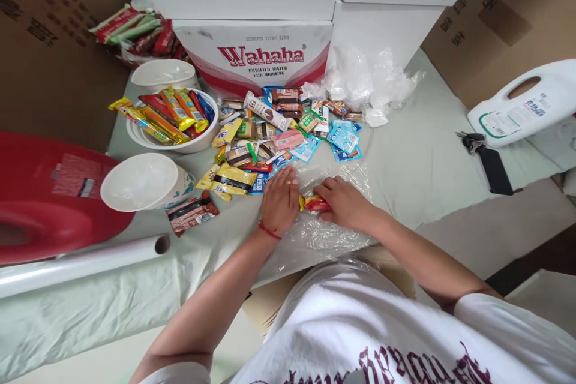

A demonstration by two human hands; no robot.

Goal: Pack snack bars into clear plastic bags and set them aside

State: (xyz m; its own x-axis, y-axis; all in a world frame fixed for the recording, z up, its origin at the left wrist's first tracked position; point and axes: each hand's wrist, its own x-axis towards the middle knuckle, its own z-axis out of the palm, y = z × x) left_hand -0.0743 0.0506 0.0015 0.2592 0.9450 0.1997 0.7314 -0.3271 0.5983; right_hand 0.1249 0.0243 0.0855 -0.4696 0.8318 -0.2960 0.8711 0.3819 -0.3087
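My right hand point(345, 203) has its fingers curled over a red snack packet point(314, 203) with a yellow end, which lies on a clear plastic bag point(317, 235). My left hand point(279, 201) rests flat beside the packet's yellow end, fingers stretched out and nothing visible in them. Beyond both hands spreads a pile of small wrapped snacks, among them yellow packets point(234, 179), light-blue packets point(344, 137) and a white-and-brown wrapper point(267, 110). The right fingertips and part of the packet are hidden from me.
A white bowl point(211, 138) full of snack bars stands left, near a paper bowl point(139, 180) and a brown packet point(191, 213). Left front are a red jug point(40, 192) and a plastic film roll point(81, 264). A Wahaha box point(265, 54) and crumpled clear bags point(364, 81) stand behind.
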